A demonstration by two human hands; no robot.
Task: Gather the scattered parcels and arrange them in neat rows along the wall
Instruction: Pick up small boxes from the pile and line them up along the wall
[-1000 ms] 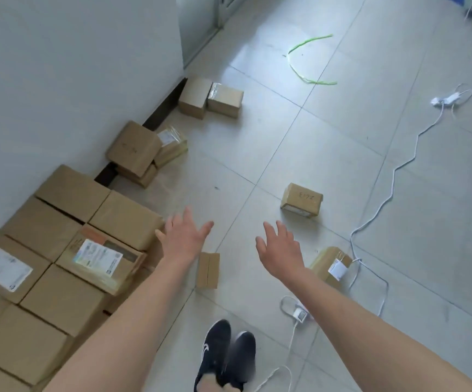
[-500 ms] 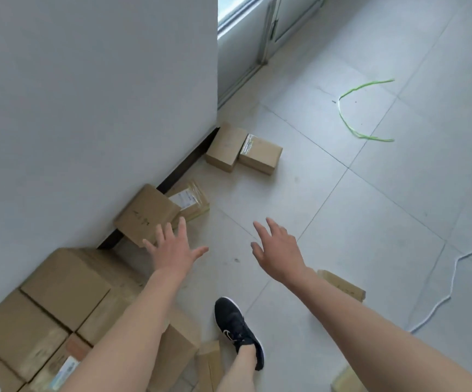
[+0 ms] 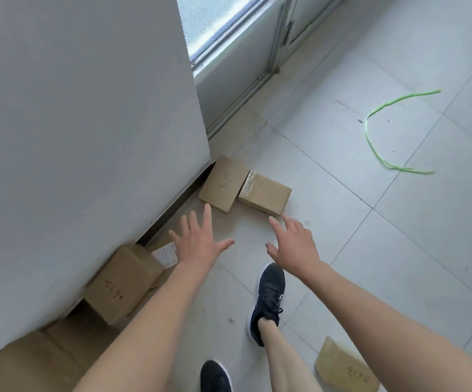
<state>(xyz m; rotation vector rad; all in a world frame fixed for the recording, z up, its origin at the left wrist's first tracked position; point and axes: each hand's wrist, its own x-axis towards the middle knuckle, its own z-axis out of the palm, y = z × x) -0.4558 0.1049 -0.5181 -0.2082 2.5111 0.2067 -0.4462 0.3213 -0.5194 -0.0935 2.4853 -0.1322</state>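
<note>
Two small cardboard parcels lie side by side at the wall's corner: a flat one with handwriting [image 3: 224,183] and a taped one [image 3: 266,196] to its right. My left hand [image 3: 199,241] and my right hand [image 3: 292,244] reach toward them with fingers spread, both empty and a short way short of the boxes. A tilted parcel with handwriting [image 3: 121,284] leans against the wall at lower left, with a labelled parcel [image 3: 165,254] partly hidden behind my left wrist. Another parcel [image 3: 345,369] lies at lower right.
The grey wall [image 3: 87,123] fills the left, ending at a window frame [image 3: 257,66]. A green strap [image 3: 376,131] lies on the tiled floor at right. My black shoes [image 3: 268,301] stand on the tiles. Larger boxes [image 3: 31,360] sit at bottom left.
I have stepped forward along the wall; the two corner parcels are now much nearer. Both hands stay open and extended, now close to those parcels. The arranged rows slid out of view.
</note>
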